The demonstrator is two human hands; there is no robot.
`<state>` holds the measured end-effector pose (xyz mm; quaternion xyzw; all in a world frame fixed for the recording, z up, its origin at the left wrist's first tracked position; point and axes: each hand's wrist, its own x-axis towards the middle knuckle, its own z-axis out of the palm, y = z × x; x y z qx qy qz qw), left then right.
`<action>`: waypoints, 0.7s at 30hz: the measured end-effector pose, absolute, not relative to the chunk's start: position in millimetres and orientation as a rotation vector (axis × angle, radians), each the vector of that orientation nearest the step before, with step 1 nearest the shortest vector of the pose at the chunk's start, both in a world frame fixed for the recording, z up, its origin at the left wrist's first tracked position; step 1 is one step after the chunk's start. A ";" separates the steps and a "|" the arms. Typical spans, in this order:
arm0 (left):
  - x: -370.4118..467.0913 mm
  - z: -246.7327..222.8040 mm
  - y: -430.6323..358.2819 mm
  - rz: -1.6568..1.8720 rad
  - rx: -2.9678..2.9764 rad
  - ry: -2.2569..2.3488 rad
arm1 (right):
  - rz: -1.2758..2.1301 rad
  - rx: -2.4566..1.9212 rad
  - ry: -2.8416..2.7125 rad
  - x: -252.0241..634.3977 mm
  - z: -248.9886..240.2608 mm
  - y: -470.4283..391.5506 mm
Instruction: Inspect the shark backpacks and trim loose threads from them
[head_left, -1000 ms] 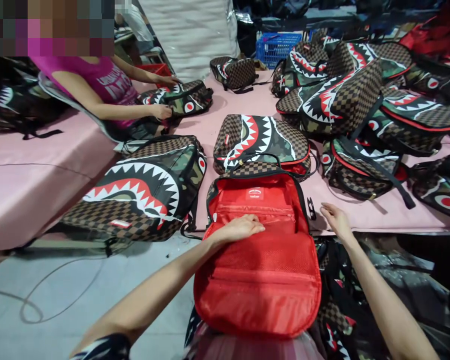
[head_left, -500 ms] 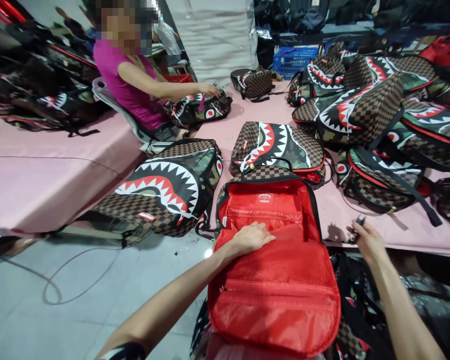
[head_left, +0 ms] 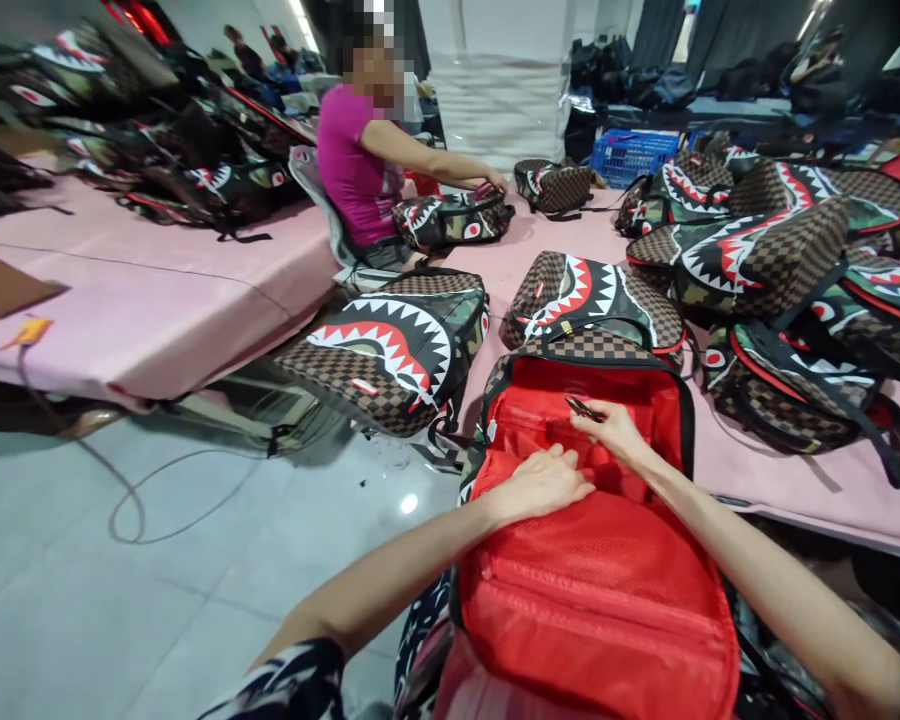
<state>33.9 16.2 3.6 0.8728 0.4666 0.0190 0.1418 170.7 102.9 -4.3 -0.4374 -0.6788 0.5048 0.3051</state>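
A checkered backpack (head_left: 600, 347) lies unzipped in front of me, its red lining (head_left: 600, 590) spread toward my lap. My left hand (head_left: 547, 482) is on the lining near the middle of the bag, fingers curled over a fold of the red cloth; the fingertips are partly hidden. Just above it, over the bag's cavity, my right hand (head_left: 613, 430) is closed around small dark thread snips (head_left: 581, 407), their pointed blades aimed left. Behind the opened bag lies another shark-mouth backpack (head_left: 600, 300), and a third backpack (head_left: 397, 350) is to the left.
Several more backpacks (head_left: 765, 250) are piled on the right of the pink table (head_left: 780, 490). Across it a co-worker in a magenta shirt (head_left: 352, 160) handles a bag (head_left: 454, 217). A blue crate (head_left: 634, 155) stands behind. A cable (head_left: 124, 500) loops on the floor at left.
My right hand has come left with the snips, from beside the backpack to over its cavity. My left hand stays on the lining. The view has turned left.
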 end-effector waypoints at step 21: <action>27.9 -15.8 24.8 0.052 2.377 1.384 | 0.725 -1.311 -2.377 206.3 -5.7 137.9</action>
